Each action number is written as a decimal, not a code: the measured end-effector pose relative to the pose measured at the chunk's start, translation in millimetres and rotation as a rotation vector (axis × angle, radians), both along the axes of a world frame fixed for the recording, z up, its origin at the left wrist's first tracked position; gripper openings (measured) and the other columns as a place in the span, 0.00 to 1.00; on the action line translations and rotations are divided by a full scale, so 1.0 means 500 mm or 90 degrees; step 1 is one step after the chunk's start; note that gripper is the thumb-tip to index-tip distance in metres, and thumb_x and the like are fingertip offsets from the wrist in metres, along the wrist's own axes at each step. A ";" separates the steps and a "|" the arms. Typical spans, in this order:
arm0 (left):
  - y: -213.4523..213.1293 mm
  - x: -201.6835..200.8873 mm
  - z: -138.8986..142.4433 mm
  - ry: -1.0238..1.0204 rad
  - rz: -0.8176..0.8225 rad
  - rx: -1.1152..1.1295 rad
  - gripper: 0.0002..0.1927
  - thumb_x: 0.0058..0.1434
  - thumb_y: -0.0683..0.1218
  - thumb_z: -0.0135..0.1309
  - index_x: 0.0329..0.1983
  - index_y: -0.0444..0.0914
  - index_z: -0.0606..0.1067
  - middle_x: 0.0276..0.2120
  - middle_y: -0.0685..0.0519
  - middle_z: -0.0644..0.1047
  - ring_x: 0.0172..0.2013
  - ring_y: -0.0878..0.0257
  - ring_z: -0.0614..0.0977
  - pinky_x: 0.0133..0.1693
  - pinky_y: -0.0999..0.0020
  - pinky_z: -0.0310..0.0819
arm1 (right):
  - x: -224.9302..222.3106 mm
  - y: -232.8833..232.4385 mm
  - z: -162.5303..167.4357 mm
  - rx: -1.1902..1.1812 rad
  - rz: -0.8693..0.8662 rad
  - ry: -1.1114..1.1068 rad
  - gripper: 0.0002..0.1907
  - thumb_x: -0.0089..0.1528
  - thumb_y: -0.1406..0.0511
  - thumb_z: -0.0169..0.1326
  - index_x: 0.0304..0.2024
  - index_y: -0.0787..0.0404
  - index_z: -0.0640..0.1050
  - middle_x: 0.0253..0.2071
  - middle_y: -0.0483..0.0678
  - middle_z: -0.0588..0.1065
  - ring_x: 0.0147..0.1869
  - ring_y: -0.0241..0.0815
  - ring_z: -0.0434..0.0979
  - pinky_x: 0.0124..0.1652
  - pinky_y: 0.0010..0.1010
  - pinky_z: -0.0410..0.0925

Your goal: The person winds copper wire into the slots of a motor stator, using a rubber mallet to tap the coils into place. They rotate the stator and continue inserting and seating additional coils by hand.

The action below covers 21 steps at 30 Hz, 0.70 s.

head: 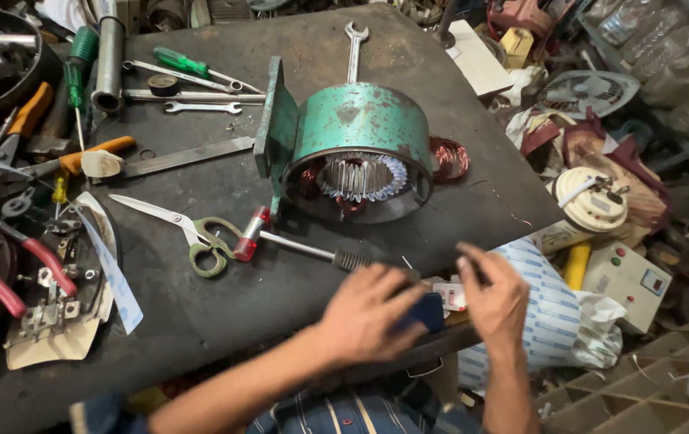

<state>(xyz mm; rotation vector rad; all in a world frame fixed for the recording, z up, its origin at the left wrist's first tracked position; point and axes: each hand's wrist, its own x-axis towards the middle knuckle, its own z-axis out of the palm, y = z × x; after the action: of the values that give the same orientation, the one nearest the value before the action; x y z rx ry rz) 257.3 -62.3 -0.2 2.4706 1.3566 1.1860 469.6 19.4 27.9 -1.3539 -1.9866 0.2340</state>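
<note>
Dark blue object (pixel 423 312) half hidden under curled left hand (pixel 369 312), right hand (pixel 493 296) blurred, perhaps pinching something, grip unclear

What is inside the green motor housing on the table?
Inside the green motor housing, a ring of pale stator slots and some copper winding show at the opening. The deeper interior is hidden.

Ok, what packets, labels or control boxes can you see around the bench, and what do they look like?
Small white packet with red print: bench front edge, between left hand and right hand.
Dark blue flat thing: under the left hand's fingertips, partly hidden.
Cream control box: right of bench, rectangular, red and green buttons.
</note>
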 end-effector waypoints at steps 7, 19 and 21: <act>-0.041 0.261 -0.011 -0.185 -0.180 -0.190 0.59 0.53 0.69 0.58 0.76 0.26 0.57 0.51 0.32 0.71 0.50 0.37 0.76 0.52 0.49 0.73 | 0.007 0.184 0.067 0.309 0.072 -0.078 0.11 0.66 0.70 0.59 0.51 0.59 0.83 0.44 0.52 0.78 0.48 0.55 0.79 0.47 0.41 0.72; 0.021 0.421 0.082 -0.081 -0.208 -0.014 0.28 0.68 0.48 0.47 0.72 0.54 0.66 0.69 0.46 0.71 0.27 0.53 0.84 0.22 0.62 0.76 | 0.200 0.464 -0.015 0.314 -0.071 -0.417 0.11 0.57 0.63 0.58 0.42 0.55 0.84 0.43 0.50 0.79 0.49 0.55 0.80 0.44 0.52 0.70; 0.026 0.413 0.103 -0.064 -0.264 0.009 0.31 0.63 0.44 0.45 0.72 0.52 0.65 0.73 0.50 0.67 0.29 0.54 0.85 0.21 0.63 0.77 | 0.234 0.477 -0.005 0.265 -0.098 -0.423 0.13 0.58 0.62 0.57 0.43 0.55 0.84 0.45 0.52 0.79 0.48 0.58 0.79 0.45 0.53 0.71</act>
<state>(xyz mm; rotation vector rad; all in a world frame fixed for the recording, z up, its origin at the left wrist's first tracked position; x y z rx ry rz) 463.9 -49.2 51.1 2.4922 0.7587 1.1960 586.7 257.6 25.6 -1.3976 -2.2529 -0.7530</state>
